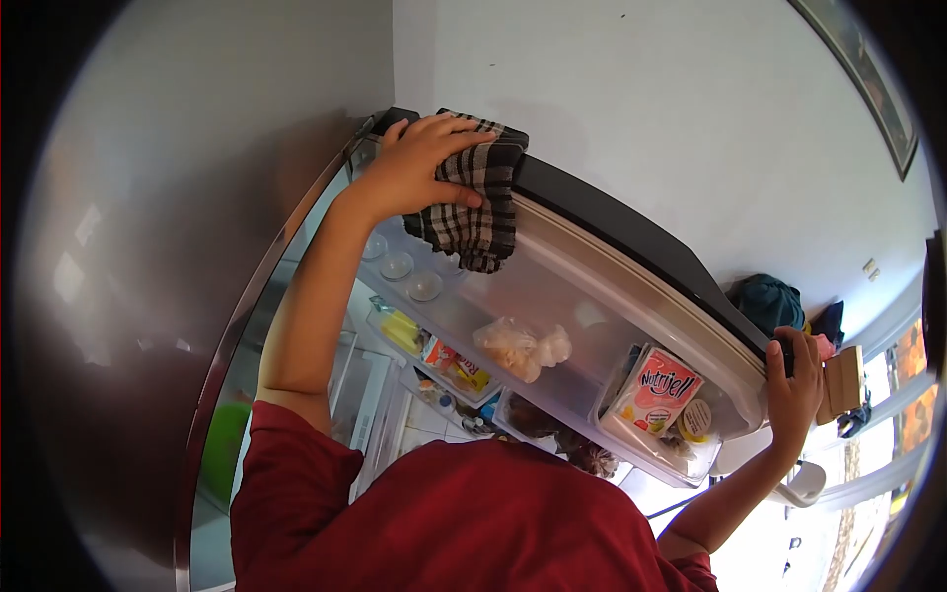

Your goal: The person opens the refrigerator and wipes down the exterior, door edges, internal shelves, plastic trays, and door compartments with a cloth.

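Observation:
A black-and-white checked cloth (475,212) hangs over the top edge of an open fridge door (631,237), near the hinge side. My left hand (424,168) lies on this cloth with its fingers spread, pressing it against the door's edge. At the far end of the door, my right hand (797,380) is wrapped round the outer edge. Just inside the door are a Nutrijell box (659,390), a clear bag with pale contents (523,347) and an egg tray (398,264).
A fridge side panel (148,247) rises at the left. Lower door shelves hold several packets (456,367) and bottles. Beyond the door are a dark green bundle (767,304), a wooden box (843,385), a framed picture (873,79) and bright windows.

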A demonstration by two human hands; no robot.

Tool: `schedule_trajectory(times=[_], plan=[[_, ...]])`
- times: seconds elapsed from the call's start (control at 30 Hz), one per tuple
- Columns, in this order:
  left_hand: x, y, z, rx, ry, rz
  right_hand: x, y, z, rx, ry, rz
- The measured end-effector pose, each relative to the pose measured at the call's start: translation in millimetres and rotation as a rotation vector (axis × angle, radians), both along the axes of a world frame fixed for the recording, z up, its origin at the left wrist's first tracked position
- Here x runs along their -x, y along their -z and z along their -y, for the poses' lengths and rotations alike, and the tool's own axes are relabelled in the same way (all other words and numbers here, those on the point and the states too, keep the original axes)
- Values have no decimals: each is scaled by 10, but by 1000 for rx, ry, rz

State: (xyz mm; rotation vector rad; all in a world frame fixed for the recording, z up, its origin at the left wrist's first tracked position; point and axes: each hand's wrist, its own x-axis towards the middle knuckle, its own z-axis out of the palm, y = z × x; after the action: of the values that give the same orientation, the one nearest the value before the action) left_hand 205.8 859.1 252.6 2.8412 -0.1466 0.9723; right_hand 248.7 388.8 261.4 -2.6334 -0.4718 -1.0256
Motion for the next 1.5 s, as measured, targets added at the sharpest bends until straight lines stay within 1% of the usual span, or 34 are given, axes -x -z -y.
schedule_trajectory(times=[0.03, 0.1, 0.17, 0.2, 0.27, 0.3, 0.4, 0.47, 0.53, 0.57, 0.6, 0.67, 0.7, 0.77, 0.8, 0.87, 0.9, 0.97, 1.0, 1.07, 1.13, 1.27, 1.33, 1.5], plan=[[21, -17, 30, -33, -16, 16, -4, 2, -15, 2, -2, 1], [51, -66, 122, -67, -30, 35, -26, 21, -39, 11, 70, 24], [83, -116, 237, -220, -69, 71, -15, 13, -62, 3, 73, 16], [67, -108, 311, -217, -72, 72, -11, 4, -73, -5, 73, 8], [3, -84, 490, -159, 156, 16, -11, 10, -71, -11, 56, 12], [-37, -30, 554, -136, 236, 62, -13, 10, -63, -19, 42, 13], [37, 61, 640, -121, 217, 145, -9, 16, -45, -8, 6, 42], [125, 83, 547, -137, 207, 192, -21, 21, -21, -5, -17, 46], [225, 94, 364, -194, 19, 189, -45, -1, -9, -3, -36, 51], [231, 121, 285, -136, 17, 219, -41, 2, -24, 21, -15, 66], [219, 93, 288, -140, 19, 221, -35, 12, -41, 45, 7, 77], [204, 47, 347, -169, 97, 206, -27, 13, -88, 8, 15, 65], [180, 33, 404, -165, 100, 202, -22, 14, -100, -27, 23, 52], [102, -15, 578, -204, 161, 165, -31, 15, -101, -15, 27, 58], [94, -75, 677, -202, 161, 162, -37, 19, -101, -10, 27, 71], [81, -178, 892, -332, 102, 19, -50, 24, -75, 29, 31, 76], [38, -167, 992, -322, 96, 18, -59, 19, -67, 67, 32, 86], [-33, -118, 1163, -213, 262, -26, -58, 24, -57, 73, 15, 88], [-76, -15, 1233, -202, 245, -19, -63, 21, -53, 66, 7, 92], [-170, 214, 1315, -138, 346, 369, -72, 21, -34, 34, -20, 80], [-146, 217, 1253, -117, 351, 366, -85, 22, -19, -15, -39, 72], [-131, 176, 948, -76, 340, 296, -38, 13, -30, 22, 16, 49], [-72, 175, 754, -56, 327, 285, -31, 20, -47, 29, 19, 79], [60, 179, 221, -29, 219, 348, -57, 28, -18, 25, 1, 76]])
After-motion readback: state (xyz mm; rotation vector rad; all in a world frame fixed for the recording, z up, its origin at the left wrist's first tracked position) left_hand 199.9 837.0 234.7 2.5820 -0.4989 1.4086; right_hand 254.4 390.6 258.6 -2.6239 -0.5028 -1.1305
